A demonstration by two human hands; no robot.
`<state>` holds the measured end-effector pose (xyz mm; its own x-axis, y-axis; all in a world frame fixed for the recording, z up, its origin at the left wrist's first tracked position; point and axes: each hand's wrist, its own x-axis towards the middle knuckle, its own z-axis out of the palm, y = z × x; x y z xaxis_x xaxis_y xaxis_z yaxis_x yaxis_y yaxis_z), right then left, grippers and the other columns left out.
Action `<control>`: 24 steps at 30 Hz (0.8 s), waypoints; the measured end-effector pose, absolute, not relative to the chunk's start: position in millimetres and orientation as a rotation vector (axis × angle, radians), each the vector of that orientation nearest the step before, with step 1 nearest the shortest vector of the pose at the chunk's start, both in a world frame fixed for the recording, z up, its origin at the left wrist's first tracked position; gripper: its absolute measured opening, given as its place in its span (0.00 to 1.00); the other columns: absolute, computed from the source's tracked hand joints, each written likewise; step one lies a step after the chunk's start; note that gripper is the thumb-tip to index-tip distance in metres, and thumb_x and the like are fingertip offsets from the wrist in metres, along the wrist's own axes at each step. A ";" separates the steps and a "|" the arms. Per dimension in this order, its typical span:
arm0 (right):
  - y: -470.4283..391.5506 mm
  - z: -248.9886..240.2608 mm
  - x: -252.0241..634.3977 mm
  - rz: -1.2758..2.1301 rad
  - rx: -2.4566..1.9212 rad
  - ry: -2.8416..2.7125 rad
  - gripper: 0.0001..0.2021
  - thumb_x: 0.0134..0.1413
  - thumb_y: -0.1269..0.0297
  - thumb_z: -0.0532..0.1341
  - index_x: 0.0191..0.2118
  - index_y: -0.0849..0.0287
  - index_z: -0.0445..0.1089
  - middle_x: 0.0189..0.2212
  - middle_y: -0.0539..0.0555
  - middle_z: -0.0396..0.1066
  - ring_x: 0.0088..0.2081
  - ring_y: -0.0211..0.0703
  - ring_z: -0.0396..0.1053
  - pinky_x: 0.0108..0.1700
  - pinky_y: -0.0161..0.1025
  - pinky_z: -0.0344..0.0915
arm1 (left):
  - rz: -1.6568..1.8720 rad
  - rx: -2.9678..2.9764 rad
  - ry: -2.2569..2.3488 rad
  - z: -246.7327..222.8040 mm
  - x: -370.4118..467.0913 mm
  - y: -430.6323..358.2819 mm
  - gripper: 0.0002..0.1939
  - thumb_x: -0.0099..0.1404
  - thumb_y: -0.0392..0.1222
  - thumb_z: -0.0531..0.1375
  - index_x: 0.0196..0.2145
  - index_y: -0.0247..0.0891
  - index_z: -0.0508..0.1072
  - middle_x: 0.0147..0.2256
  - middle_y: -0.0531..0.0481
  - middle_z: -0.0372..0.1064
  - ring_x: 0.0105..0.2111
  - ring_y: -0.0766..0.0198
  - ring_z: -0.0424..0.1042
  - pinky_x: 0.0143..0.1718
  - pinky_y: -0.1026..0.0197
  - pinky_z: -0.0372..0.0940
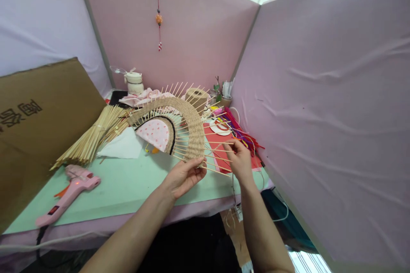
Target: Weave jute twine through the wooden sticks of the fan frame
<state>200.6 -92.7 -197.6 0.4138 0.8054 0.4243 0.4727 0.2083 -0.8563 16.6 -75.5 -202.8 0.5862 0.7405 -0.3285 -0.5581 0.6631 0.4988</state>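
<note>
A half-round woven fan (195, 130) of tan twine over thin wooden sticks is held up above the table. Its inner part carries pink dotted fabric (154, 133) edged by a black band, and bare stick ends fan outward past the weave. My left hand (185, 175) is closed on the lower right edge of the weave, thumb on top. At the protruding stick tips, my right hand (239, 161) pinches a thin strand of twine (233, 187), whose tail hangs below the table edge. The fingertips partly hide the strand.
A pink hot glue gun (68, 194) lies at left, by a stick bundle (92, 134) and a cardboard sheet (41, 123). A twine roll (196, 96), a white jar (133, 82) and coloured strips (240, 128) stand or lie behind. Pink partition walls (205, 21) enclose the table.
</note>
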 end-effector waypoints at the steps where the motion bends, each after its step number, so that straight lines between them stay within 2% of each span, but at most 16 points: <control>1: -83.3 -204.2 195.7 0.410 -1.408 -1.189 0.11 0.54 0.56 0.61 0.30 0.59 0.68 0.24 0.48 0.66 0.26 0.37 0.61 0.30 0.36 0.58 | 0.776 0.363 0.542 -202.6 16.1 -75.9 0.01 0.58 0.27 0.63 0.31 0.25 0.76 0.30 0.45 0.73 0.27 0.70 0.71 0.31 0.67 0.70; 5: -47.3 -218.5 171.0 0.483 -1.289 -1.114 0.12 0.52 0.54 0.60 0.30 0.59 0.66 0.25 0.48 0.66 0.27 0.37 0.62 0.31 0.35 0.59 | 0.786 0.357 0.519 -201.8 15.3 -77.7 0.03 0.57 0.27 0.64 0.31 0.28 0.75 0.30 0.46 0.74 0.28 0.70 0.71 0.30 0.67 0.70; 11: -25.3 -214.7 154.5 0.501 -1.233 -1.029 0.11 0.51 0.54 0.60 0.30 0.57 0.65 0.24 0.47 0.66 0.27 0.38 0.62 0.31 0.36 0.60 | 0.838 0.319 0.476 -203.7 19.1 -78.3 0.08 0.58 0.25 0.62 0.36 0.31 0.74 0.33 0.47 0.74 0.28 0.70 0.71 0.30 0.67 0.70; 17: -33.1 -214.4 159.8 0.614 -1.278 -1.127 0.12 0.50 0.55 0.61 0.30 0.59 0.69 0.27 0.51 0.70 0.29 0.39 0.66 0.32 0.36 0.62 | 0.810 0.136 0.390 -199.9 25.5 -78.0 0.08 0.66 0.34 0.56 0.38 0.30 0.74 0.34 0.43 0.74 0.30 0.64 0.73 0.34 0.62 0.71; 24: -37.8 -221.6 166.1 0.573 -1.280 -1.096 0.11 0.49 0.55 0.63 0.30 0.59 0.70 0.27 0.50 0.71 0.29 0.39 0.66 0.34 0.37 0.63 | 0.886 0.110 0.437 -202.0 31.6 -80.3 0.08 0.62 0.24 0.54 0.35 0.28 0.73 0.31 0.45 0.72 0.30 0.67 0.72 0.33 0.66 0.70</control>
<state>166.1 -37.8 -221.6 0.4168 0.8498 0.3227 0.2193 0.2505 -0.9429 31.6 -80.3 -202.0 0.5510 0.7694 -0.3231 -0.7250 0.6331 0.2712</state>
